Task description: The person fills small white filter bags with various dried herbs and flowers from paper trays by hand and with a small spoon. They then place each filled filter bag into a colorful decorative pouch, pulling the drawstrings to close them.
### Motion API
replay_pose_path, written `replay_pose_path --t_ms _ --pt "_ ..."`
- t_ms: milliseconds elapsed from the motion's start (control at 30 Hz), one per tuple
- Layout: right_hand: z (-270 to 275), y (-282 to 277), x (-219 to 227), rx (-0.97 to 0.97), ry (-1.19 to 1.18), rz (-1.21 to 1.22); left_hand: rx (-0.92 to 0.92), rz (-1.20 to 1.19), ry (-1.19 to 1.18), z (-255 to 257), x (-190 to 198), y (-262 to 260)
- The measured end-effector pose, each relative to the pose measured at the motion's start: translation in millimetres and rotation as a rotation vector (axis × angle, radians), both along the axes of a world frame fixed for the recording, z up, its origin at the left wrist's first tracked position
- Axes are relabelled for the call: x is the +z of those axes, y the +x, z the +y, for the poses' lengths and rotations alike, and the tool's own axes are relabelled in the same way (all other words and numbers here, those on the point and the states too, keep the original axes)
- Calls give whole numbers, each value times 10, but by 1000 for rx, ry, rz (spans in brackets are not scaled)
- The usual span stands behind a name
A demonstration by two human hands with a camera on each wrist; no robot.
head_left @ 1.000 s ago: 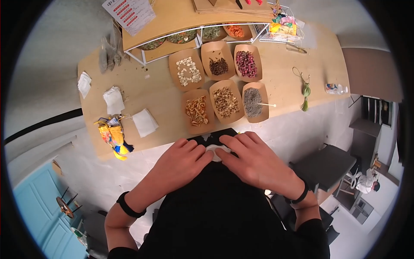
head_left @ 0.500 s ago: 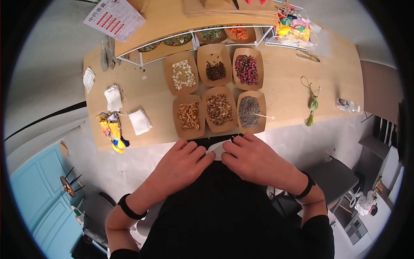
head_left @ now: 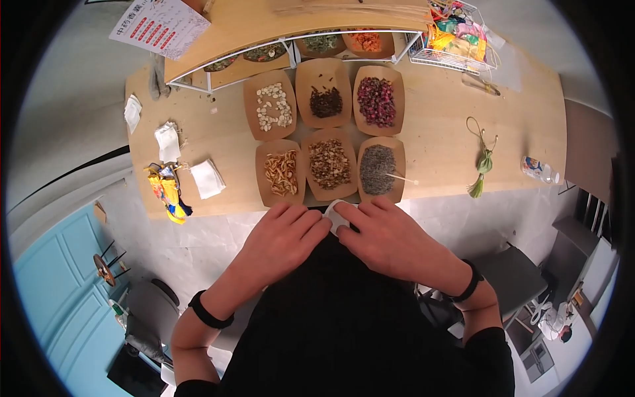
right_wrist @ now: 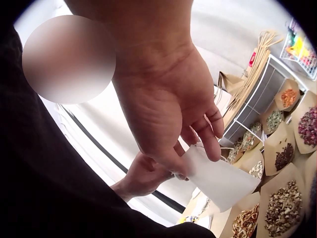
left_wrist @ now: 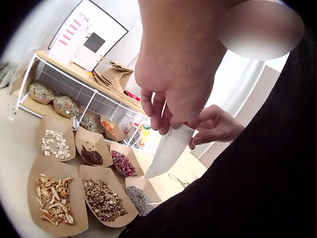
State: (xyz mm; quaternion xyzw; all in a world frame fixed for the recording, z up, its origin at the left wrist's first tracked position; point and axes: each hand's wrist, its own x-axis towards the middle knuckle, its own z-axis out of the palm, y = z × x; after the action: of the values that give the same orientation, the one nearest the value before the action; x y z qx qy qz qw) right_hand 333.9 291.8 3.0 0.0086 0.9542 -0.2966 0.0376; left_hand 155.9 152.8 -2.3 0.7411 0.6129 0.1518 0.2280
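Observation:
Both hands hold a small white cloth-like pouch point(head_left: 336, 218) by its upper edge, in front of the person's body at the table's near edge. The left hand point(head_left: 281, 235) pinches one top corner. On the other side the right hand point(head_left: 387, 238) grips the edge between thumb and fingers. In the left wrist view the pouch point(left_wrist: 171, 151) hangs down flat from the fingertips; the right wrist view shows its lower part point(right_wrist: 223, 183) over the paper trays. Closest to the hands are trays of orange-brown dried strips point(head_left: 282, 175), chopped brown pieces point(head_left: 329, 162) and grey lavender-like bits point(head_left: 377, 169).
Behind stand trays of white slices point(head_left: 272, 109), dark cloves point(head_left: 325, 102) and dried rosebuds point(head_left: 376, 102). A white-framed shelf point(head_left: 294, 56) holds more trays. White pouches point(head_left: 208, 180) and a yellow sachet point(head_left: 167, 192) lie left; a green sachet point(head_left: 485, 162) and bottle point(head_left: 540, 170) lie right.
The pouch's angle between the hands has changed, and more of its surface shows beside the right fingers than a second ago. The head view has shifted a little; trays stay in place.

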Motion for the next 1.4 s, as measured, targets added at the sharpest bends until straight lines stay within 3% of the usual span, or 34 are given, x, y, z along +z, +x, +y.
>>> replay_pose_path --t_ms 167,233,300,367,467,500,567,633,767,833,967,1033,1400 --pt "45 -43 7 -46 -46 27 61 -31 51 23 -46 -14" --pt "152 -59 40 -177 -276 206 64 -19 41 42 -29 -53" --pt "471 -151 -297 -374 -326 319 76 -13 21 19 -59 -119" --pt "740 -408 -653 -553 -257 32 138 8 66 8 -133 -204" --pt "942 -803 -1513 -535 -163 22 156 82 91 -31 -251 -309" --pt "939 -936 -1735 -510 -37 -15 169 78 84 -39 -281 -337" --pt "920 -1160 -1916 -464 81 -53 216 100 109 -30 -333 -413" --pt "891 -1340 -1998 -452 163 -252 254 78 76 -23 -392 -456" --pt "862 -1411 -2336 -453 195 -289 309 69 62 33 -561 -483" --pt "887 -1361 -2367 -445 175 -162 323 68 80 90 -655 -506" --pt "990 -1288 -2291 -480 52 -128 349 79 100 242 -787 -570" --pt "1034 -1266 -2152 -519 -42 -37 345 91 110 310 -875 -604" --pt "1187 -1221 -1077 -494 -187 -33 291 149 162 733 -1157 -661"
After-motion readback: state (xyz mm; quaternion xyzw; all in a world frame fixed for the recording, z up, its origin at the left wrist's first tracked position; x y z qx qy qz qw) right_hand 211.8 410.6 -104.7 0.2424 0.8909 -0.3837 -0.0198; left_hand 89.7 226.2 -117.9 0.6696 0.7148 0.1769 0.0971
